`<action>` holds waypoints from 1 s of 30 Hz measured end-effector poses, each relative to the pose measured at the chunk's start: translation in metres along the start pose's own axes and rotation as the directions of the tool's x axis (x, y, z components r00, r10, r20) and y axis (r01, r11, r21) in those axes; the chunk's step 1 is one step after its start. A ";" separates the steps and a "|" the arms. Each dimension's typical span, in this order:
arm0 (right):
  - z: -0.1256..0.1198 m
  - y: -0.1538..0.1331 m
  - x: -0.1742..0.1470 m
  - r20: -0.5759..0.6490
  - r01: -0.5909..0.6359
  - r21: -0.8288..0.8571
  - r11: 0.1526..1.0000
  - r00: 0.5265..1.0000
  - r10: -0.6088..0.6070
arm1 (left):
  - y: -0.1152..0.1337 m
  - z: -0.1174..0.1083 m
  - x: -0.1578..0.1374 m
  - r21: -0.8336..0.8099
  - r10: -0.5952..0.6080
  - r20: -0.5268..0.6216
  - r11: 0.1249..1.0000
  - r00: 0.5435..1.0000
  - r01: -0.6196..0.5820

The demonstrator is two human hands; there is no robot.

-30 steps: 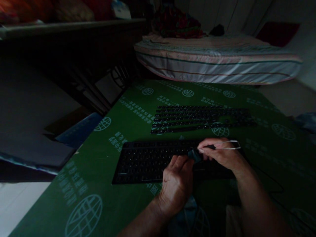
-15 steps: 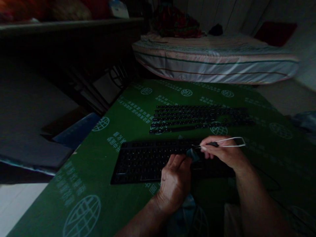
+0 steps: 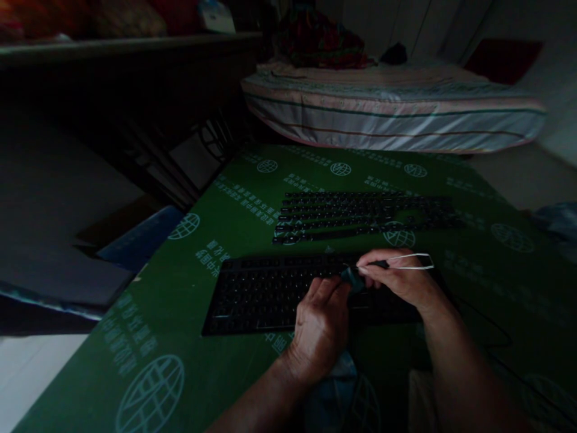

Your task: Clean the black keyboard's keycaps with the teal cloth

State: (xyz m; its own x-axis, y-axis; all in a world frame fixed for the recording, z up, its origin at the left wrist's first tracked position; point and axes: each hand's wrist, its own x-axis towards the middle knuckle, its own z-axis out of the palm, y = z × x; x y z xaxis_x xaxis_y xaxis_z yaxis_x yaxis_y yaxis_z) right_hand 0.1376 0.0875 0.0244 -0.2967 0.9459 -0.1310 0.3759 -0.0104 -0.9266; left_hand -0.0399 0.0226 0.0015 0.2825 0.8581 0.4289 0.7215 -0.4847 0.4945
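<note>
A black keyboard [image 3: 256,297] lies flat on the green table, its keycaps removed over much of what shows. Above its right half, my left hand [image 3: 321,325] is closed on a blue-green cloth [image 3: 354,280], which sticks out past the fingertips; more of it hangs below the wrist. My right hand [image 3: 401,278] pinches a wire keycap puller [image 3: 421,261] with a dark handle. One wire end points back over the hand, while the other reaches left to the cloth. Whether a keycap is between them is too dark to tell.
Loose black keycaps [image 3: 333,211] lie in several rows beyond the keyboard on the green table [image 3: 202,373]. A dark cable [image 3: 489,319] runs off to the right. Behind the table stands a bed [image 3: 383,120] with a striped sheet; a shelf [image 3: 135,45] is at upper left.
My right hand has shifted left with the keycap puller, bringing its tip close against the cloth. My left hand stays nearly in place, and the cloth end has bunched slightly.
</note>
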 end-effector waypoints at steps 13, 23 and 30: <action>0.000 0.001 -0.001 0.003 -0.024 0.013 1.000 1.000 0.024 | 0.005 -0.004 0.004 -0.030 -0.008 0.017 1.000 1.000 0.008; 0.000 0.000 0.001 -0.032 0.016 -0.004 1.000 0.999 -0.017 | 0.004 -0.004 0.005 -0.044 -0.022 -0.002 0.999 1.000 0.022; 0.000 -0.001 0.000 -0.006 -0.008 0.014 1.000 1.000 0.008 | 0.005 -0.007 0.004 -0.038 0.008 0.020 0.999 1.000 -0.008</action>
State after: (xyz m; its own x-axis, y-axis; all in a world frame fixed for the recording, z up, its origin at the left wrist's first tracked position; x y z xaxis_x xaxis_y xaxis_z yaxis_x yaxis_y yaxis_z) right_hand 0.1377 0.0874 0.0251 -0.2887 0.9476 -0.1364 0.3660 -0.0224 -0.9303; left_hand -0.0394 0.0227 0.0113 0.3015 0.8572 0.4175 0.6948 -0.4974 0.5195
